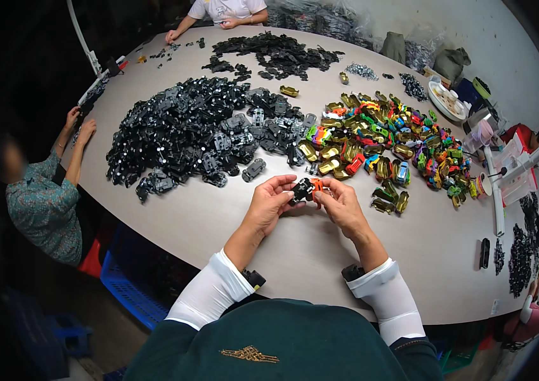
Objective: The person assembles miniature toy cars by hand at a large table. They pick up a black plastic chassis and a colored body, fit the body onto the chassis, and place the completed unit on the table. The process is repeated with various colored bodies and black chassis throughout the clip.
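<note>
My left hand (270, 202) and my right hand (341, 203) meet above the grey table (218, 222), close to my body. Together they pinch a small toy car: a black chassis (301, 188) sits against my left fingers and an orange body shell (317, 186) against my right fingers. The two parts touch each other. Just beyond my hands lie a large heap of black chassis parts (184, 130) on the left and a heap of coloured and gold car shells (383, 143) on the right.
Another pile of black parts (276, 54) lies at the far side, near a person's hands (228, 24). A person in a patterned top (44, 203) sits at the left edge. A plate (447, 100), bags and a white lamp arm (494, 190) stand on the right. Blue crates (133, 295) sit under the table.
</note>
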{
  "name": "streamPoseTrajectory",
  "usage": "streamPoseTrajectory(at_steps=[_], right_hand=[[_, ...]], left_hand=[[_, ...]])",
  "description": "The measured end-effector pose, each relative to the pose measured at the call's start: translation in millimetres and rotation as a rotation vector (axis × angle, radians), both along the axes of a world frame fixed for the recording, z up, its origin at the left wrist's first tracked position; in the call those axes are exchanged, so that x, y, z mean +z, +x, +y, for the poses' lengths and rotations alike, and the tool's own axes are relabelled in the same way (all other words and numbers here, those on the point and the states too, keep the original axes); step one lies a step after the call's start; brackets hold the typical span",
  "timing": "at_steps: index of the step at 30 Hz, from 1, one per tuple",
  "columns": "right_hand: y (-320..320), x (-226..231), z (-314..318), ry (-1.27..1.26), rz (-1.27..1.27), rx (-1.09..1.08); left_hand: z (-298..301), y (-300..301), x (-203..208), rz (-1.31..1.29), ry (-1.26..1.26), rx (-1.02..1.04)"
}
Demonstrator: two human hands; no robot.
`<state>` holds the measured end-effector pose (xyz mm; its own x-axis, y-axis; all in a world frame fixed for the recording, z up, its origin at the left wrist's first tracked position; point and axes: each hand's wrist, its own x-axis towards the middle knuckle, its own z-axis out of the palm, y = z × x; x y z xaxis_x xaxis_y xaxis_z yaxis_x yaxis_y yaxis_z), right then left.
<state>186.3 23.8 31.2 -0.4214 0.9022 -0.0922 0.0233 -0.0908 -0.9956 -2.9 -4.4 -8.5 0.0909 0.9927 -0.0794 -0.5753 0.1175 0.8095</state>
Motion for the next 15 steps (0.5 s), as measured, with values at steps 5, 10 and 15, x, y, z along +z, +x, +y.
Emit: streamPoseTrajectory(at_steps=[5, 10, 15], right_hand=[[-0.7, 2.6, 1.5, 0.098, 0.021, -0.104], [-1.3, 2.2, 0.1, 0.101, 0.027, -0.094], [-2.9, 2.1, -1.4, 0.113, 0.065, -0.091]], left_hand=[[-1.7, -1.5, 6.5, 0.009, -0.042, -0.047], [-0.9, 2.7, 9.2, -0.055, -0.084, -0.066], [-4.7, 4.2, 7.4, 0.231, -0.059, -0.133]])
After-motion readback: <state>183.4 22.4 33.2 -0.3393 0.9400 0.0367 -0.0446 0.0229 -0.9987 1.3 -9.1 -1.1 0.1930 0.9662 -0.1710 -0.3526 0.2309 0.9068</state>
